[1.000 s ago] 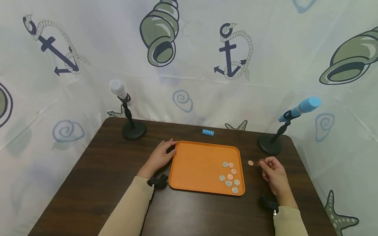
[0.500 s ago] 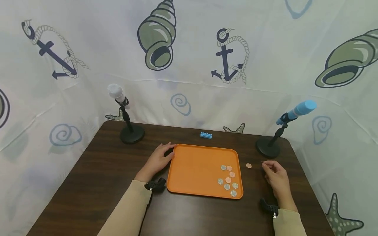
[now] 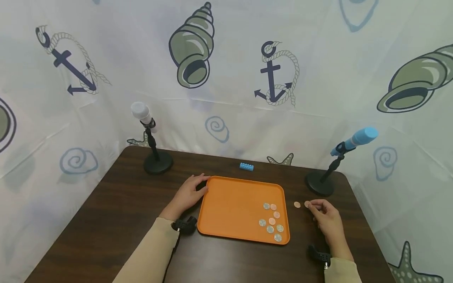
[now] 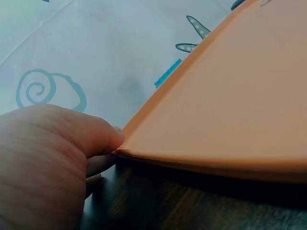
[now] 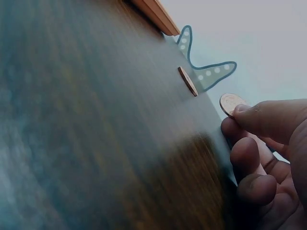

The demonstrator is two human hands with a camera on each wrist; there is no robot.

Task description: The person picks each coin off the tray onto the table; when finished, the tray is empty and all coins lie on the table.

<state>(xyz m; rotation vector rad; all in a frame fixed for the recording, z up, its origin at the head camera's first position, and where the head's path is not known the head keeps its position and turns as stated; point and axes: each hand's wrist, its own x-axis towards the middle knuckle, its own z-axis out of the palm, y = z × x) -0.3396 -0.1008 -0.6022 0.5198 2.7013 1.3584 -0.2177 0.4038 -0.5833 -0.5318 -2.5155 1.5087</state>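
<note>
My right hand [image 3: 327, 220] pinches a copper coin [image 5: 231, 103] between thumb and forefinger, right of the tray; the other fingers are curled below. A second copper coin [image 3: 297, 204] lies on the table between that hand and the tray. My left hand [image 3: 187, 196] touches the orange tray [image 3: 230, 208] at its left side near the far corner, fingers extended. In the left wrist view the thumb [image 4: 103, 136] sits right at the tray's corner. Several silver coins [image 3: 270, 229] and copper coins [image 3: 271, 221] lie spread on the tray's right part.
A small blue toy brick [image 3: 246, 166] lies behind the tray. At the back left stands a black stand [image 3: 158, 162] holding a white cylinder, at the back right another black stand [image 3: 320, 183] with a blue one. A printed cloth hangs behind the dark wooden table [image 3: 88, 220].
The right hand has turned its coin so that the face shows, and has come slightly closer to the coin on the table. My left hand stays at the tray. The head view has shifted slightly.
</note>
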